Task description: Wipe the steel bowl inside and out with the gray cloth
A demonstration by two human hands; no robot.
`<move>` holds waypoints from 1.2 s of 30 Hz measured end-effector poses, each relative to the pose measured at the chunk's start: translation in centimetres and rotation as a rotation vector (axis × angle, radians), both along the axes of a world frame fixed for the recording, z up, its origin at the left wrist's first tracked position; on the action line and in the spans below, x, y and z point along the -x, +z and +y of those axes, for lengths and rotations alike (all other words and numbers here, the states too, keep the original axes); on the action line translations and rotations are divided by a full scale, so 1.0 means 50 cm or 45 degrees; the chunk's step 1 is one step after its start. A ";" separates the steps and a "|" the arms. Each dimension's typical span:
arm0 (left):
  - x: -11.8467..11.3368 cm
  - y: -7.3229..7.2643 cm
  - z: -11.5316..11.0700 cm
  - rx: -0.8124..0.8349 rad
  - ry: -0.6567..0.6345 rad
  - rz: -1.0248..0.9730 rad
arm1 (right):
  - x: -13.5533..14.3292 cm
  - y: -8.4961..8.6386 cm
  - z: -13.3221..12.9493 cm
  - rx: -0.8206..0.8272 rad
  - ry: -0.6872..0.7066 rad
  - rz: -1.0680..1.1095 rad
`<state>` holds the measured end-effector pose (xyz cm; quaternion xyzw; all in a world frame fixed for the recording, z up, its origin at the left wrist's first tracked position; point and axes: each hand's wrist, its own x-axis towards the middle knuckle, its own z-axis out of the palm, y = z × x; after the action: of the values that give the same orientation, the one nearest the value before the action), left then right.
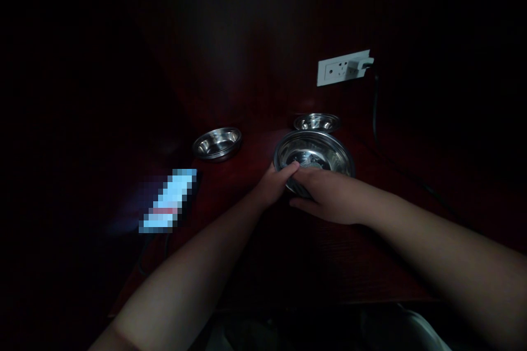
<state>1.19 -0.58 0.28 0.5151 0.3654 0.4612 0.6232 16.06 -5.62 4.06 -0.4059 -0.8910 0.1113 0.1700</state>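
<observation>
A shiny metal bowl (335, 156) rests on the dark red table in front of me, with a speckled patch at its bottom that I cannot make out. My left hand (275, 184) grips the bowl's near left rim, thumb over the inside and the other fingers hidden beneath. Over the near rim reaches my right hand (329, 192), its fingers hidden inside the bowl. The right thumb sticks out to the left, outside the rim. Just behind stands a smaller metal bowl (316, 122), and another metal bowl (217, 143) sits to the left.
A lit phone-like screen (168, 203), blurred out, is at the table's left side with a cable near it. On the back wall is a white socket plate (341, 68) with a plug; its black cable (375, 115) runs down to the right. The surroundings are very dark.
</observation>
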 end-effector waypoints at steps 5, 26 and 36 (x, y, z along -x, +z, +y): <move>0.004 0.002 -0.002 0.015 0.014 0.037 | 0.002 0.001 -0.011 0.015 -0.050 -0.046; 0.004 -0.004 0.003 -0.030 0.012 -0.003 | -0.004 -0.004 0.027 -0.019 0.089 0.059; -0.008 -0.003 0.001 -0.084 0.002 -0.061 | -0.020 0.004 0.039 -0.062 0.134 0.114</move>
<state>1.58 -0.51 0.13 0.5239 0.3354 0.4857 0.6141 17.05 -3.68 4.25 -0.3489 -0.9051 0.1165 0.2135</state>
